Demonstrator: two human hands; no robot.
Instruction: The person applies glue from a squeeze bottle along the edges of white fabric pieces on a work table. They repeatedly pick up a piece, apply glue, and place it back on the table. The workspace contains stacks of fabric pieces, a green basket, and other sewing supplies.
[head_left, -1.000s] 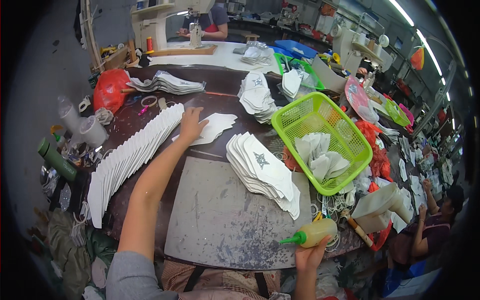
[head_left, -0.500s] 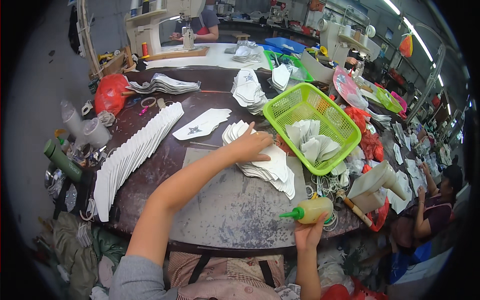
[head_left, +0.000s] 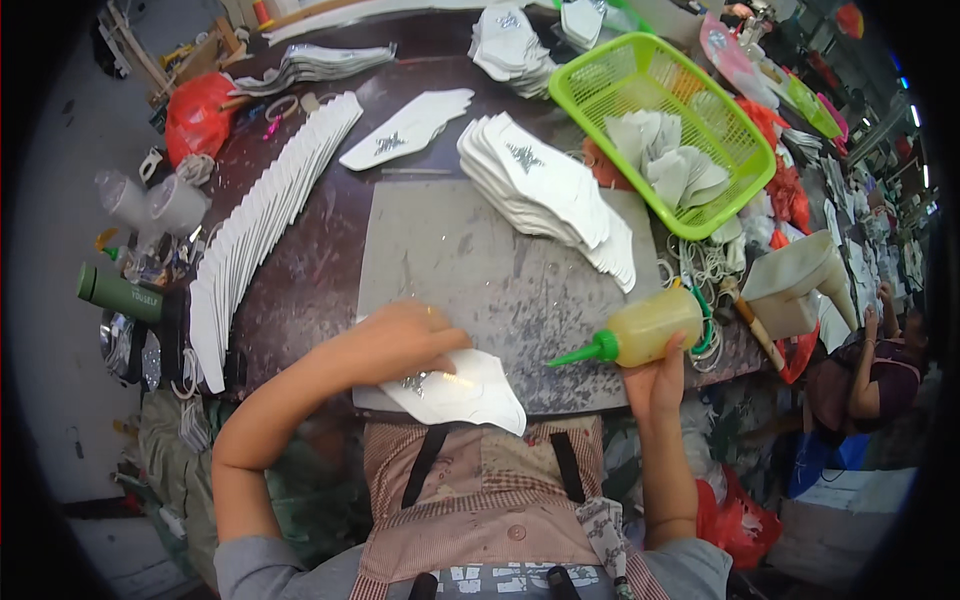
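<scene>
My left hand (head_left: 415,340) is closed over a flat white cut piece (head_left: 475,390) with a silver glitter patch, at the grey board's near edge. The hand partly covers the piece. My right hand (head_left: 655,380) grips a squeeze bottle (head_left: 655,328) of yellowish liquid, its green nozzle pointing left. Beyond both hands, a stack of similar white pieces (head_left: 545,185), the top one bearing a glitter star, lies across the grey board (head_left: 420,240). Another single star piece (head_left: 400,130) rests on the dark tabletop farther back.
A green basket (head_left: 690,222) holding white pieces stands at the back right. A long fanned row of white pieces (head_left: 270,230) runs down the left, beside a green flask (head_left: 120,292). A whitish container (head_left: 790,285) and looped cords sit at right. Another person (head_left: 880,370) works at far right.
My left hand has come back from the stack to the table's near edge with a white piece. The bottle remains in my right hand, and the head view has tilted downward.
</scene>
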